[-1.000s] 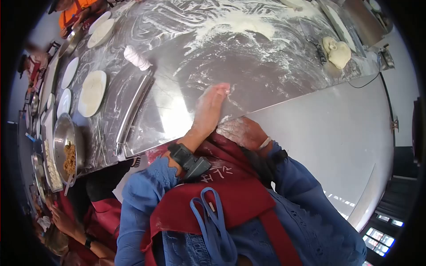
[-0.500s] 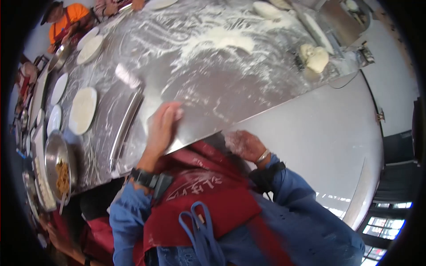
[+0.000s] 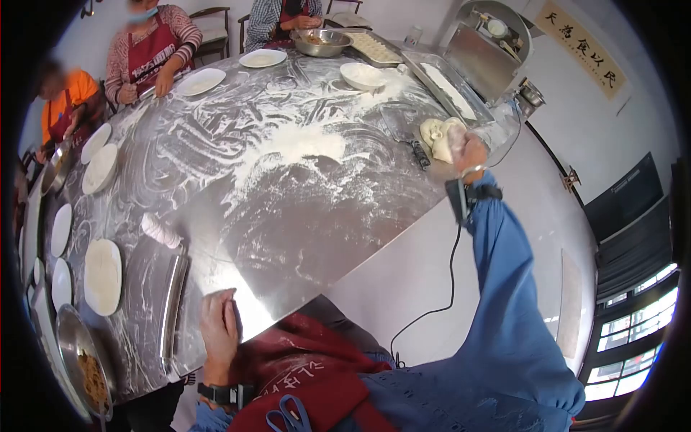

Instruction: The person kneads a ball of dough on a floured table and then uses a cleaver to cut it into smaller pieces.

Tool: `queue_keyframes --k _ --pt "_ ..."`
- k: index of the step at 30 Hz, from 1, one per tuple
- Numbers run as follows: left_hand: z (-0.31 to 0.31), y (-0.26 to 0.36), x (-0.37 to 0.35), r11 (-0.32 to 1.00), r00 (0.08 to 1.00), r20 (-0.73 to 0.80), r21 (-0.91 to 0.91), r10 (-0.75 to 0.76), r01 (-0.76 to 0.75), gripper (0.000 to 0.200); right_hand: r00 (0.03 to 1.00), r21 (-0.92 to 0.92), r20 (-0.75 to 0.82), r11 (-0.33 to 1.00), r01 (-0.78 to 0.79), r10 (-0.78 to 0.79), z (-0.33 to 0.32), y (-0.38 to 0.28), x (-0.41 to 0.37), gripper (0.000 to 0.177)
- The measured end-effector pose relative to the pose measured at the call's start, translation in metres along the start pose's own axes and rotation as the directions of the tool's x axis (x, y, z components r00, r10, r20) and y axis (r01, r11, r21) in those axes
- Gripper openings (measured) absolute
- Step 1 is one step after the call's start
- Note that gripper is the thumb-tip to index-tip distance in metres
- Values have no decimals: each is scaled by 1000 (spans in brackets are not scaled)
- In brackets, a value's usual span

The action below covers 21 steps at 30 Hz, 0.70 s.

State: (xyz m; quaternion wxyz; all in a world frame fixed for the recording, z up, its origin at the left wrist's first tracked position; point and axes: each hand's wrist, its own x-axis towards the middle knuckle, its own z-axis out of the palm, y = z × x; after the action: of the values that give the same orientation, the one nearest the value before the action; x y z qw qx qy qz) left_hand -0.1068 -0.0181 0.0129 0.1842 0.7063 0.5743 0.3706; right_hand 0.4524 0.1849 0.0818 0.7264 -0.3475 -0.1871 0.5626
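A lump of pale dough (image 3: 435, 138) lies near the right side of the floured metal table (image 3: 317, 237). My right hand (image 3: 469, 151) reaches out to it, the floury fingers blurred and overlapping the dough's right side. Beside the dough is a small dark object (image 3: 419, 155). My left hand (image 3: 219, 327) rests at the near edge of the table, holding nothing, its fingers loosely bent. Left of that hand lies a shiny metal rod (image 3: 173, 309), and a pale pinkish roll (image 3: 160, 230) sits at its far end.
White plates (image 3: 103, 288) line the left side, with a steel bowl of brown filling (image 3: 90, 378) near the front. Several people in red aprons (image 3: 153, 61) stand around the table. Metal trays (image 3: 446, 90) lie at the back right. A black cable (image 3: 452, 281) hangs from my right wrist.
My right hand has gone from beside my apron out to the dough at the right. My left hand has drawn back to the table edge. The view has tilted up.
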Motion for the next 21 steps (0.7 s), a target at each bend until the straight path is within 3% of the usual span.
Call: queue_keyframes --k 1,3,4,6,7,9,11,13,14,16,17,19,20,21 --pt "1 3 0 1000 1000 1 1 1 -1 20 982 -119 -119 984 131 -146 5 -14 15 28" --pt "4 8 0 997 999 38 76 16 -19 22 845 -389 -291 863 324 -448 10 -30 34 44" --pt "4 8 1 995 999 54 97 10 -15 23 845 -388 -293 863 322 -447 5 -31 34 44" --pt "3 14 4 994 998 59 112 9 -15 23 889 -656 -78 695 295 -451 -10 -27 26 71" --pt "3 16 5 992 998 64 128 6 -14 23 891 -652 -77 698 295 -448 -16 -24 29 71" --pt "5 15 5 987 997 78 160 11 -23 24 857 -889 -55 416 191 -512 -36 -13 41 73" --pt "6 18 6 980 991 129 199 -39 13 25 873 -898 -89 419 138 -479 -78 -13 76 65" --pt "7 17 6 977 989 140 214 -39 8 29 827 -943 14 266 197 -562 -100 -5 100 90" --pt "8 18 7 972 988 150 236 -43 7 29 831 -940 9 279 197 -557 -119 -3 124 90" --pt "9 17 9 962 984 175 273 -46 -4 30 684 -948 203 -316 -43 -701 -128 9 152 107" --pt "10 15 8 958 982 181 285 -52 -1 30 707 -957 39 -229 -177 -707 -138 9 160 107" --pt "11 11 7 951 981 184 311 -59 -2 30 694 -884 -292 -90 -458 -658 -55 14 113 108" --pt "14 10 7 948 979 192 318 -73 8 30 679 -895 -275 -77 -439 -681 -60 14 117 95" --pt "15 9 7 947 981 183 320 -70 8 30 689 -892 -281 -83 -444 -669 -64 12 123 95"
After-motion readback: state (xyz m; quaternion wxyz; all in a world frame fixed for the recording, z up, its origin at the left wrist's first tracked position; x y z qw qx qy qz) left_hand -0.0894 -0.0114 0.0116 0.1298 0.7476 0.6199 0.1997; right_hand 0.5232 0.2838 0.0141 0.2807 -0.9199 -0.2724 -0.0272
